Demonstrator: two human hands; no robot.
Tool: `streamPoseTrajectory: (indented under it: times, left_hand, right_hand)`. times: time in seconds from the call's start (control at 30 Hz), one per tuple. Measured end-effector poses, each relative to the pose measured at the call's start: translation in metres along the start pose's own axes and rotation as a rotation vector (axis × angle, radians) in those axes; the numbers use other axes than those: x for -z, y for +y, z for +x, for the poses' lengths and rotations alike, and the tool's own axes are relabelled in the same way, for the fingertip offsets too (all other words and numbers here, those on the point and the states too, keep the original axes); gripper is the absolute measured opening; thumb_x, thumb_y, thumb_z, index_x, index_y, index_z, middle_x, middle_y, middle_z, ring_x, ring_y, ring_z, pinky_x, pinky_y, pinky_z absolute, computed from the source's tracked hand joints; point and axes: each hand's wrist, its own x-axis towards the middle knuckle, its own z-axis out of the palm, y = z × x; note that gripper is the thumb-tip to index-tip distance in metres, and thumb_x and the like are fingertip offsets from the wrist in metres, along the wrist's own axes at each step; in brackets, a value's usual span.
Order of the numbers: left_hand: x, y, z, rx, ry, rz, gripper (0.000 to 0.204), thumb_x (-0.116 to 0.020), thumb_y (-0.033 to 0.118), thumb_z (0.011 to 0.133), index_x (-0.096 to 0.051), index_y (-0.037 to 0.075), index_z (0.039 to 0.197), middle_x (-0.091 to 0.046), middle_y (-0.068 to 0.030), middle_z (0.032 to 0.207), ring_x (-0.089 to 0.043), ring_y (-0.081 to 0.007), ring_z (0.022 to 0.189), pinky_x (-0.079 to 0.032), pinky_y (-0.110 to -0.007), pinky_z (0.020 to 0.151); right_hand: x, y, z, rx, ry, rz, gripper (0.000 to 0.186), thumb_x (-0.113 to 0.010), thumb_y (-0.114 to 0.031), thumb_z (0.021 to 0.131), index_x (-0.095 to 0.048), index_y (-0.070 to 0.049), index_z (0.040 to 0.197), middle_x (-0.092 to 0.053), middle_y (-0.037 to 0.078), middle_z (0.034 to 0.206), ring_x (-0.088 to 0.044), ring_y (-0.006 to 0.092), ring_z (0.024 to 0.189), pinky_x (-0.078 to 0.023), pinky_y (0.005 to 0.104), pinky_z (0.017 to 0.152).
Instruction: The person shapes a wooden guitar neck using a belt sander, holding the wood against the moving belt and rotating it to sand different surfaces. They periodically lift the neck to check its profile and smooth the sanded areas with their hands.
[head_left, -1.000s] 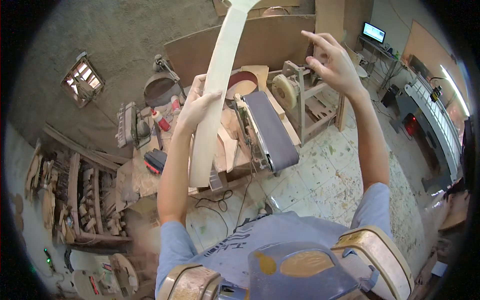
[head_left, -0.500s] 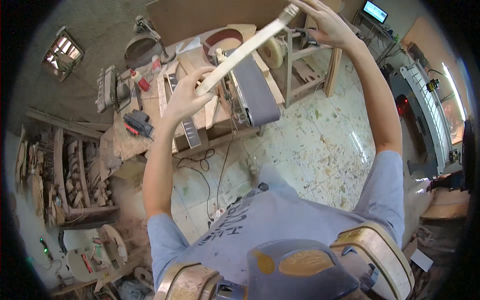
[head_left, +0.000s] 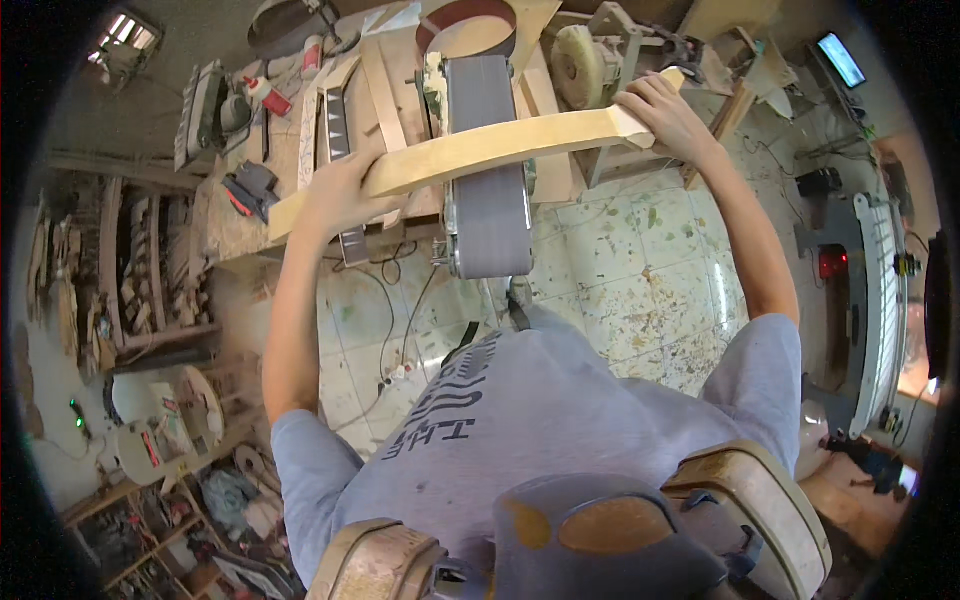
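Note:
A long, pale, slightly curved wooden piece [head_left: 500, 140] lies crosswise over the grey belt of a belt sander [head_left: 490, 230]; whether it touches the belt I cannot tell. My left hand [head_left: 345, 188] grips the piece left of the sander, with the piece's end showing beyond it. My right hand [head_left: 665, 120] has its fingers wrapped over the other end, near a paler, shaped tip. Behind the sander is a round red-rimmed drum [head_left: 425, 35] with a tan inside.
A workbench [head_left: 230, 235] holds wood strips, a red glue bottle [head_left: 270, 98] and a red-black power tool [head_left: 250, 192]. A wooden stand with a wheel [head_left: 575, 70] is at the back. A long machine [head_left: 865, 310] stands right. Scrap wood racks [head_left: 140, 260] stand left; cables cross the littered floor [head_left: 640, 270].
The wooden piece has swung from upright, through diagonal, to crosswise and lower over the sander. My right hand, open at first, has closed on it. The view has shifted with my head.

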Motion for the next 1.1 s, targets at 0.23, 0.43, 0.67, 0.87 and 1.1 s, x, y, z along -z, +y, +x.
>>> streamPoseTrajectory:
  times: [0.23,0.43,0.67,0.87,1.1]
  left_hand:
    - [-0.04,-0.003,-0.022,0.287,-0.041,-0.029,0.07,-0.082,0.056,0.071,-0.069,0.006,0.118,-0.073,-0.0167,0.096,-0.07,-0.0356,0.089,-0.055,-0.043,0.079]
    - [-0.036,-0.005,-0.027,0.443,0.058,-0.17,0.046,-0.067,0.045,0.093,-0.07,0.002,0.11,-0.068,-0.0186,0.084,-0.067,-0.023,0.073,-0.051,-0.038,0.068]
    - [-0.033,-0.041,-0.058,0.533,0.112,-0.045,0.039,-0.051,0.038,0.103,-0.071,0.004,0.1,-0.067,-0.0212,0.084,-0.065,-0.0391,0.079,-0.05,-0.043,0.073]
    - [-0.011,-0.038,-0.095,0.464,0.092,0.004,0.042,-0.052,0.041,0.102,-0.066,0.008,0.125,-0.069,-0.0211,0.107,-0.066,-0.0376,0.101,-0.051,-0.044,0.087]
    - [-0.011,-0.015,-0.058,0.268,-0.076,-0.048,0.075,-0.062,0.055,0.091,-0.049,0.01,0.15,-0.06,-0.0174,0.14,-0.06,-0.0359,0.125,-0.047,-0.043,0.105]
  right_hand:
    - [-0.079,0.067,0.012,0.091,0.014,0.048,0.058,-0.068,-0.005,0.076,-0.052,-0.006,0.131,-0.056,0.012,0.13,-0.051,0.0314,0.128,-0.033,0.0477,0.12]
    - [-0.09,0.064,0.042,0.057,0.075,-0.014,0.064,-0.069,-0.013,0.08,-0.051,-0.007,0.141,-0.053,0.012,0.144,-0.041,0.0296,0.144,-0.03,0.0482,0.121]
    - [-0.089,0.031,0.07,0.029,0.055,-0.036,0.059,-0.066,-0.019,0.082,-0.053,-0.007,0.138,-0.055,0.01,0.142,-0.04,0.0282,0.144,-0.028,0.0483,0.12]
    - [-0.096,-0.007,0.074,-0.016,0.06,-0.023,0.053,-0.058,-0.014,0.091,-0.05,-0.009,0.143,-0.051,0.007,0.149,-0.035,0.0263,0.149,-0.025,0.0473,0.123]
    - [-0.104,0.052,0.045,-0.042,0.017,-0.075,0.055,-0.055,-0.014,0.092,-0.048,-0.013,0.146,-0.047,0.005,0.155,-0.034,0.0272,0.15,-0.027,0.0466,0.122]
